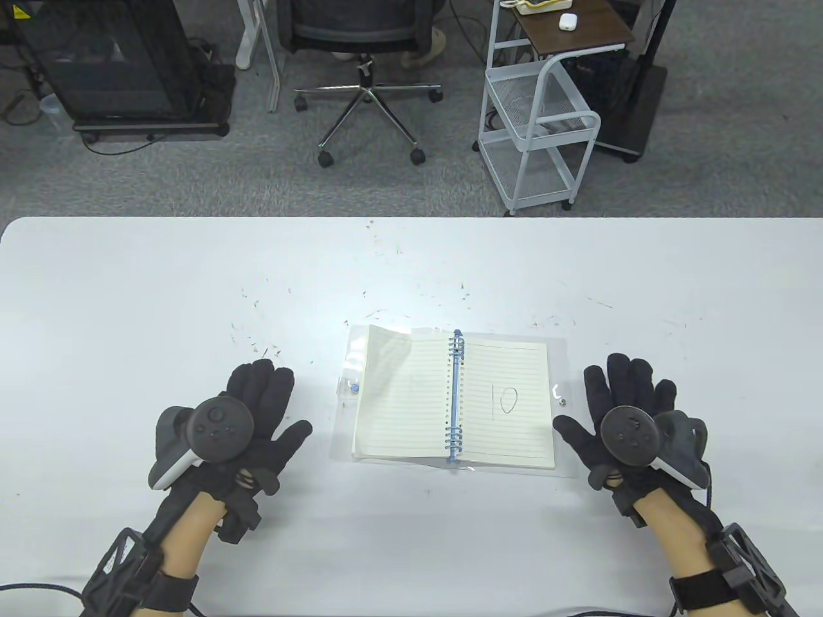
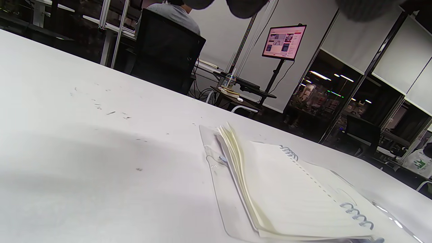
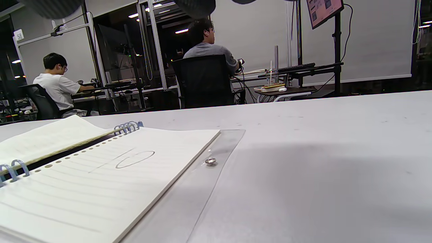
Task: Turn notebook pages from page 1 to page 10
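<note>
A lined notebook (image 1: 450, 402) with blue rings and a clear plastic cover lies open on the white table (image 1: 193, 289). Its right page shows a handwritten "10" (image 1: 505, 398). The turned pages lie stacked on the left side, the top corner slightly curled. My left hand (image 1: 260, 411) rests flat on the table to the left of the notebook, fingers spread, holding nothing. My right hand (image 1: 620, 402) rests flat to the right of it, also empty. The notebook shows in the left wrist view (image 2: 287, 192) and the right wrist view (image 3: 101, 179).
Small dark specks (image 1: 270, 347) are scattered on the table beyond the notebook. Beyond the table's far edge stand an office chair (image 1: 366, 58), a white wire cart (image 1: 540, 122) and a dark cabinet (image 1: 109, 64).
</note>
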A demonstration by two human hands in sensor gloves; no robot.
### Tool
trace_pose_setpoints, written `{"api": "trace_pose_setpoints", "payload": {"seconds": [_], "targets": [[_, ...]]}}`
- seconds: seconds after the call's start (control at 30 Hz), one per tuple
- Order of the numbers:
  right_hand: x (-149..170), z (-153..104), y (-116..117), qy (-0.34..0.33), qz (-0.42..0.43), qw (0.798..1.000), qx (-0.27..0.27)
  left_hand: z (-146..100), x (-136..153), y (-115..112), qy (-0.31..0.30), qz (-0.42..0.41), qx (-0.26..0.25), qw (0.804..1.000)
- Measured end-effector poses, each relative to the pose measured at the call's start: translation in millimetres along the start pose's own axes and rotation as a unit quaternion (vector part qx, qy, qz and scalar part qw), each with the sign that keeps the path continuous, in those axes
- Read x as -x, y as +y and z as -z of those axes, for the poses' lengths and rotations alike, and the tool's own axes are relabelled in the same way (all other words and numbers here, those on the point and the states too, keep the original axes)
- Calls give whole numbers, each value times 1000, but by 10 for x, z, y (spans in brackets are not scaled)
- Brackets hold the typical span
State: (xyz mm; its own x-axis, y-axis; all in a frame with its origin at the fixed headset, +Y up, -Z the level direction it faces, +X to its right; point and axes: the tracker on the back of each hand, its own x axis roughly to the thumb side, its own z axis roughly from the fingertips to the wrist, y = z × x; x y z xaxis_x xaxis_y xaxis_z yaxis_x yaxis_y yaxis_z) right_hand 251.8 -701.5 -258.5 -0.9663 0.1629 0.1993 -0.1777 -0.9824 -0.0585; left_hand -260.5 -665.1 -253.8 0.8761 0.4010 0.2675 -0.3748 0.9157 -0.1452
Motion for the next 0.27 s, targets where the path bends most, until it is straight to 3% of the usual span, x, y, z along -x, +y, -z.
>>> {"api": "trace_pose_setpoints", "payload": {"seconds": [0.27], "targets": [[-10, 7, 17, -6, 2, 1000, -8, 14, 2, -40, 4, 4, 8, 1000]]}}
